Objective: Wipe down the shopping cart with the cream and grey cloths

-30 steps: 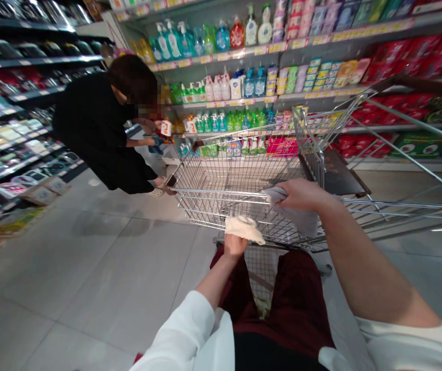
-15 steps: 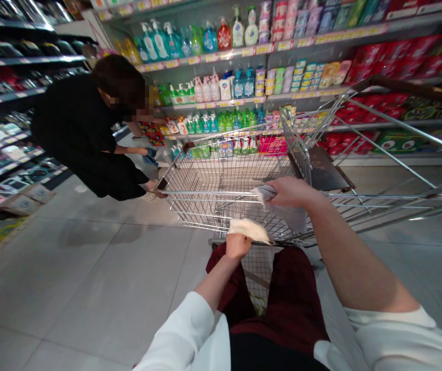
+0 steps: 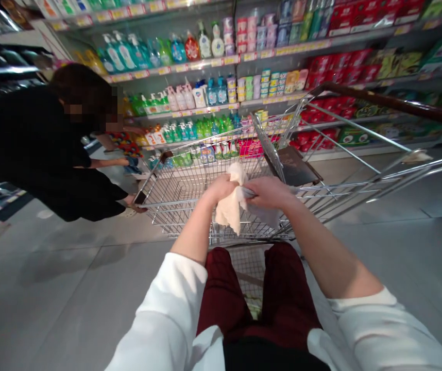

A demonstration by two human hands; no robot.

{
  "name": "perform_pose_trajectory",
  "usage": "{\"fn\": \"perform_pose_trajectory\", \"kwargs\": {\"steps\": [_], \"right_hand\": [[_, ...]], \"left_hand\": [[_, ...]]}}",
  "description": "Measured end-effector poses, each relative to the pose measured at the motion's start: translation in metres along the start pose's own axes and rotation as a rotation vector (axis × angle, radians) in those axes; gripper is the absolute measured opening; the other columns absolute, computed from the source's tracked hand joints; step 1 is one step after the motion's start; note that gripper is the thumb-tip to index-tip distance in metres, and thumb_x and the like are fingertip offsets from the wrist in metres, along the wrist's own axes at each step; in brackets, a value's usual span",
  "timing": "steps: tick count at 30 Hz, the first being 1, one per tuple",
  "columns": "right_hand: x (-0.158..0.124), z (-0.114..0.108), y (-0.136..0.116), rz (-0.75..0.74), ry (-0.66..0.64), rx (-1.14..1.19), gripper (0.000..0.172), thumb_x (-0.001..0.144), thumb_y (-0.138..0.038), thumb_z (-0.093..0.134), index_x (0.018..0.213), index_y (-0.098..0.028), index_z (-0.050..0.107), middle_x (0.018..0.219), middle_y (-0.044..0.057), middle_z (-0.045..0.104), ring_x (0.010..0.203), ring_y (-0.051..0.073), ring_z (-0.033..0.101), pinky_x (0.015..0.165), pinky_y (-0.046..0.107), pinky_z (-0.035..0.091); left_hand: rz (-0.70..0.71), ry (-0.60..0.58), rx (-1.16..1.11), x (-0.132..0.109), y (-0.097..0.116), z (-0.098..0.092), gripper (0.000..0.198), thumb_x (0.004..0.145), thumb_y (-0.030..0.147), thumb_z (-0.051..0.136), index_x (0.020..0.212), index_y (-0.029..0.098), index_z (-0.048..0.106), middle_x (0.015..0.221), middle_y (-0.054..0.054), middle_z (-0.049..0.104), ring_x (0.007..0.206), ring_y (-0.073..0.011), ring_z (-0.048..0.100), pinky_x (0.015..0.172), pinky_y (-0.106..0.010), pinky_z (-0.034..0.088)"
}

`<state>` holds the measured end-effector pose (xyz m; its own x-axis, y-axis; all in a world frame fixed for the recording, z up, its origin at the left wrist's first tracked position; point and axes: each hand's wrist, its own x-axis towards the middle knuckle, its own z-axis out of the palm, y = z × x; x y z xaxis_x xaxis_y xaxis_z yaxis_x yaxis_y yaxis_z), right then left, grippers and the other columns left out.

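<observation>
A wire shopping cart (image 3: 182, 191) stands sideways in front of me, its dark handle (image 3: 394, 103) off to the right. Over its near top rail, my left hand (image 3: 221, 188) is closed round a cream cloth (image 3: 228, 212) that hangs down in folds. Right beside it, my right hand (image 3: 269, 191) grips a grey cloth (image 3: 265, 214), part of which droops against the basket's side. The two hands nearly meet, and the cloths touch or overlap between them. My fingertips are partly hidden by the fabric.
At the left a person in black (image 3: 31, 149) bends near the cart's far end, close to a child in patterned clothes (image 3: 126, 144). Behind the cart run shelves (image 3: 205, 63) of pump bottles, tubs and red packs. Grey tiled floor (image 3: 62, 278) lies to the left.
My left hand has come up from the cart's lower near side with the cream cloth, to meet my right hand at the rail. The view has shifted right.
</observation>
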<state>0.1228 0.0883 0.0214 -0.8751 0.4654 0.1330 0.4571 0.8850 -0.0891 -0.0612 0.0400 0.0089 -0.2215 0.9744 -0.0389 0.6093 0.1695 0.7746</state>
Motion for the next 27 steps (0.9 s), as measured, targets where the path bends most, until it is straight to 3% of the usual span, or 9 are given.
{"fn": "perform_pose_trajectory", "kwargs": {"steps": [3, 6, 9, 12, 17, 20, 23, 27], "right_hand": [[-0.016, 0.019, -0.009, -0.009, 0.258, 0.0, 0.029, 0.088, -0.029, 0.055, 0.113, -0.024, 0.068, 0.106, 0.007, 0.068, 0.099, 0.022, 0.059, 0.079, 0.03, 0.042], [-0.029, 0.05, -0.021, 0.061, 0.513, 0.045, 0.032, 0.091, -0.022, 0.05, 0.116, -0.027, 0.07, 0.105, 0.009, 0.065, 0.111, 0.023, 0.054, 0.1, 0.038, 0.038], [-0.036, 0.083, -0.03, 0.168, 0.646, 0.088, 0.032, 0.092, -0.021, 0.05, 0.111, -0.031, 0.074, 0.109, 0.009, 0.063, 0.12, 0.027, 0.049, 0.111, 0.046, 0.03], [-0.041, 0.113, -0.034, 0.188, 0.584, 0.128, 0.036, 0.089, -0.017, 0.051, 0.111, -0.031, 0.075, 0.106, 0.009, 0.063, 0.116, 0.028, 0.05, 0.109, 0.047, 0.033], [-0.05, 0.174, -0.042, 0.134, 0.204, 0.197, 0.04, 0.085, -0.01, 0.052, 0.111, -0.029, 0.075, 0.108, 0.01, 0.066, 0.105, 0.026, 0.055, 0.093, 0.04, 0.043], [-0.052, 0.201, -0.051, 0.187, 0.177, 0.213, 0.042, 0.087, -0.008, 0.049, 0.111, -0.029, 0.075, 0.113, 0.007, 0.066, 0.104, 0.024, 0.055, 0.09, 0.037, 0.044], [-0.055, 0.198, -0.05, 0.205, 0.208, 0.228, 0.042, 0.083, -0.007, 0.053, 0.109, -0.03, 0.075, 0.113, 0.005, 0.066, 0.105, 0.023, 0.055, 0.09, 0.034, 0.044], [-0.064, 0.16, -0.027, 0.292, 0.375, 0.189, 0.038, 0.086, -0.016, 0.056, 0.116, -0.031, 0.074, 0.105, 0.008, 0.064, 0.104, 0.025, 0.053, 0.094, 0.037, 0.042]], "left_hand": [[-0.014, -0.173, -0.153, 0.003, -0.006, 0.0, 0.018, 0.075, 0.021, 0.056, 0.087, 0.014, 0.067, 0.084, -0.006, 0.073, 0.073, -0.0176, 0.062, 0.069, -0.026, 0.049], [-0.002, -0.214, -0.164, 0.001, -0.004, -0.003, 0.015, 0.075, 0.028, 0.061, 0.081, 0.015, 0.067, 0.08, -0.005, 0.072, 0.072, -0.017, 0.06, 0.068, -0.026, 0.047], [-0.018, -0.223, -0.104, -0.003, 0.001, -0.004, 0.024, 0.079, 0.04, 0.061, 0.076, 0.016, 0.067, 0.072, -0.005, 0.069, 0.07, -0.018, 0.06, 0.066, -0.027, 0.045], [-0.057, -0.239, -0.124, -0.008, 0.006, -0.003, 0.036, 0.081, 0.051, 0.059, 0.075, 0.016, 0.066, 0.071, -0.005, 0.069, 0.065, -0.0177, 0.058, 0.063, -0.028, 0.044], [-0.105, -0.254, -0.187, -0.015, 0.008, -0.004, 0.04, 0.077, 0.055, 0.066, 0.079, 0.015, 0.068, 0.068, -0.004, 0.069, 0.055, -0.0143, 0.055, 0.057, -0.028, 0.044], [-0.106, -0.242, -0.138, -0.014, 0.006, -0.004, 0.04, 0.074, 0.055, 0.069, 0.073, 0.015, 0.068, 0.064, -0.004, 0.067, 0.05, -0.0134, 0.053, 0.052, -0.027, 0.041], [-0.1, -0.217, -0.097, -0.011, 0.004, -0.004, 0.042, 0.072, 0.057, 0.07, 0.074, 0.015, 0.068, 0.065, -0.005, 0.068, 0.052, -0.0144, 0.055, 0.051, -0.027, 0.042], [-0.112, -0.233, -0.105, -0.011, 0.004, -0.002, 0.046, 0.07, 0.06, 0.068, 0.08, 0.015, 0.069, 0.068, -0.006, 0.07, 0.055, -0.0166, 0.058, 0.053, -0.028, 0.044]]}}
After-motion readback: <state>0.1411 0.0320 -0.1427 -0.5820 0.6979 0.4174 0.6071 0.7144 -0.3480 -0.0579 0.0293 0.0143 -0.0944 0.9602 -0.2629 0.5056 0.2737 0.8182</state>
